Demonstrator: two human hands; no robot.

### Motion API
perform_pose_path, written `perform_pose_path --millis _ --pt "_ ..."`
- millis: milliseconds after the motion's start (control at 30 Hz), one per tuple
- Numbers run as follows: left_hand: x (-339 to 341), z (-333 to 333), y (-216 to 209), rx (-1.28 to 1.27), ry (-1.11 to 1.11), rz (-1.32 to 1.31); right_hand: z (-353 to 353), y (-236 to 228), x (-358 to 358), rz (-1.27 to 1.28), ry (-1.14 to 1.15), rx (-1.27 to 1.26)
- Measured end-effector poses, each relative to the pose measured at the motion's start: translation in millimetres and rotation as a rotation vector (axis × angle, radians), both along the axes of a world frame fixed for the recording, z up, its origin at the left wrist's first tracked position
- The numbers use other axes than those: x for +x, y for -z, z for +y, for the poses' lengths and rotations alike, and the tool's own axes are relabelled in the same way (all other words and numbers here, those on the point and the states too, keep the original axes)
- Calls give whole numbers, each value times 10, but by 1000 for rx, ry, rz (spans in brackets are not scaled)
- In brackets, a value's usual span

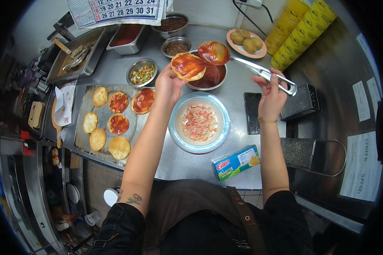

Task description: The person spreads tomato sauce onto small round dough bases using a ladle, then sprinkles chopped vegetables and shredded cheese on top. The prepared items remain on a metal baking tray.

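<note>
By the sauce bowl (207, 89), left hand (171, 80) pinches a crust (188, 66), likely light, slick-topped, safest edge-held; right hand (271, 97) grips the ladle (252, 69)!

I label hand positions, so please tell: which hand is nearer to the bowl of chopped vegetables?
Left. The left hand is just right of the vegetable bowl; the right hand is much farther right.
</note>
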State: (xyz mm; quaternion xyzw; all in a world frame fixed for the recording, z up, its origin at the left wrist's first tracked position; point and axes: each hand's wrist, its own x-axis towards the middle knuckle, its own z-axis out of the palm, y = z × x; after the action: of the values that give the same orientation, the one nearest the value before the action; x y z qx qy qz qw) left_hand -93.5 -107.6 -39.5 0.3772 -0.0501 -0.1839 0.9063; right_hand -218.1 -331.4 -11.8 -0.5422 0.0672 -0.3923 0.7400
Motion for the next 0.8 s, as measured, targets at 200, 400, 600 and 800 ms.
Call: perform_pose_path --millis 200,400,600,800 --pt "-29 -55 91 -124 -14 17 16 179 16 22 53 95" --pt "-48 -99 65 -102 -55 12 92 244 8 29 50 141" --pt "-72 -187 -59 49 -138 -46 181 402 26 38 13 305" --pt "-95 -62 -28 62 -163 -48 209 504 110 11 -71 621"
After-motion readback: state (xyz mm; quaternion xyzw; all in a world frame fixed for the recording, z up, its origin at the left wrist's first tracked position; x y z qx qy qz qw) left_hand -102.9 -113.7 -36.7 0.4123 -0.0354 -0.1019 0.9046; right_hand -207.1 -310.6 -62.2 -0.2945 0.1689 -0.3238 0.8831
